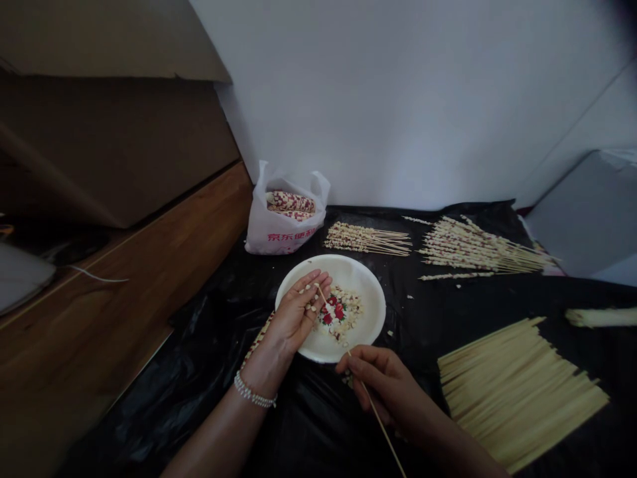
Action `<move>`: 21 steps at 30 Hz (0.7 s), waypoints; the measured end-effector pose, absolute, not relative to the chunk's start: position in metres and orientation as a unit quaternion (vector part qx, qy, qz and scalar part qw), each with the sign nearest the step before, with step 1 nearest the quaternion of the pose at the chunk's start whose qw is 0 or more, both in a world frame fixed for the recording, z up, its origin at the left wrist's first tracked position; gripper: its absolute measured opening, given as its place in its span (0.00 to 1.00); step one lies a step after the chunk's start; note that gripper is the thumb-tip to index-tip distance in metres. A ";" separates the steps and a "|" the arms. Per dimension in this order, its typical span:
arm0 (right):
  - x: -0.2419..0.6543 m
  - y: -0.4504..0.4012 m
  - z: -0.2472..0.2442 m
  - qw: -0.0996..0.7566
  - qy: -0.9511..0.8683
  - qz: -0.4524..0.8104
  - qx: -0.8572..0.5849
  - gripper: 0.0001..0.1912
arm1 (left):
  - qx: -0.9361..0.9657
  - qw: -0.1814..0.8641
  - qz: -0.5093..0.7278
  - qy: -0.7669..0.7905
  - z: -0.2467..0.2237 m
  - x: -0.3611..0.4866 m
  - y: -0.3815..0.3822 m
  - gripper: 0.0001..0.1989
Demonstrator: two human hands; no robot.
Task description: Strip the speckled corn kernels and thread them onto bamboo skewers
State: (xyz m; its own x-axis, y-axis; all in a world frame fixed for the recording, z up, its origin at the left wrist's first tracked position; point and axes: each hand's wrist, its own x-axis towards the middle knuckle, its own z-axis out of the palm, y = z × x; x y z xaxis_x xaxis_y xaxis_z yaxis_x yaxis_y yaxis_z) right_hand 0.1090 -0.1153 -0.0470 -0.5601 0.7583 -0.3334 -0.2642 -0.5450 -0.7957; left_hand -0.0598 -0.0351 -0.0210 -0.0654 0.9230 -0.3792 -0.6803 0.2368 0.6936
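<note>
Over the white bowl [371,318], my left hand [298,309] is cupped palm up with several loose corn kernels [311,302] in it. My right hand [381,378] pinches a thin bamboo skewer [378,418] in front of the bowl. The skewer slants up and left, its tip reaching the fingers of my left hand, with a few pale kernels on its upper part. More kernels [353,305] lie in the bowl over a printed red flower. A corn cob [259,342] shows partly behind my left wrist.
A white plastic bag [269,229] holding speckled corn cobs stands behind the bowl. Two piles of kernel-threaded skewers [348,238] [458,249] lie at the back. Many bare skewers [517,392] lie at right, below a pale stick-like piece [602,317]. Black plastic sheeting [413,312] covers the surface.
</note>
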 end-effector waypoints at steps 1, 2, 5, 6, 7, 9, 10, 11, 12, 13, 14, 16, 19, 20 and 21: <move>0.108 -0.115 -0.047 0.315 -0.356 0.809 -0.346 0.18 | 0.148 0.665 0.603 0.414 -0.022 -0.060 -0.035 0.18; 0.108 -0.115 -0.047 0.315 -0.356 0.809 -0.345 0.19 | 0.148 0.663 0.607 0.414 -0.023 -0.060 -0.035 0.17; 0.107 -0.115 -0.048 0.316 -0.356 0.811 -0.341 0.18 | 0.146 0.656 0.613 0.415 -0.024 -0.060 -0.034 0.14; 0.107 -0.115 -0.048 0.316 -0.356 0.812 -0.339 0.18 | 0.147 0.656 0.613 0.415 -0.024 -0.060 -0.034 0.14; 0.107 -0.115 -0.049 0.316 -0.354 0.813 -0.337 0.18 | 0.149 0.655 0.613 0.416 -0.024 -0.060 -0.034 0.13; 0.107 -0.115 -0.049 0.314 -0.349 0.816 -0.336 0.17 | 0.154 0.654 0.612 0.416 -0.024 -0.060 -0.034 0.13; 0.108 -0.115 -0.049 0.314 -0.348 0.817 -0.335 0.18 | 0.156 0.653 0.613 0.417 -0.025 -0.060 -0.034 0.12; 0.108 -0.116 -0.048 0.315 -0.345 0.818 -0.335 0.18 | 0.158 0.653 0.612 0.417 -0.025 -0.060 -0.034 0.12; 0.108 -0.116 -0.048 0.316 -0.343 0.818 -0.336 0.18 | 0.159 0.652 0.613 0.418 -0.025 -0.060 -0.034 0.12; 0.108 -0.116 -0.047 0.318 -0.340 0.819 -0.336 0.18 | 0.160 0.651 0.613 0.418 -0.026 -0.060 -0.034 0.12; 0.108 -0.116 -0.047 0.320 -0.337 0.820 -0.336 0.18 | 0.161 0.651 0.613 0.418 -0.026 -0.061 -0.034 0.12; 0.107 -0.116 -0.047 0.321 -0.329 0.823 -0.333 0.17 | 0.164 0.651 0.611 0.419 -0.028 -0.061 -0.034 0.12; 0.107 -0.116 -0.049 0.324 -0.314 0.833 -0.319 0.17 | 0.170 0.651 0.609 0.421 -0.028 -0.061 -0.034 0.12; 0.107 -0.116 -0.050 0.328 -0.309 0.836 -0.313 0.16 | 0.172 0.649 0.609 0.423 -0.028 -0.061 -0.034 0.12; 0.107 -0.116 -0.051 0.332 -0.304 0.837 -0.310 0.16 | 0.173 0.645 0.610 0.426 -0.027 -0.060 -0.034 0.12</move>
State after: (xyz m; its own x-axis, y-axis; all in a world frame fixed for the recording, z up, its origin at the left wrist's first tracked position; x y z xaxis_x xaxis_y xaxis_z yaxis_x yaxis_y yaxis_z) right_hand 0.1070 -0.1160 -0.0512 -0.5873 0.7448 -0.3167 -0.3685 -0.5945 -0.7147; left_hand -0.0605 -0.0342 -0.0271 -0.1071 0.9350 -0.3380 -0.6395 0.1955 0.7435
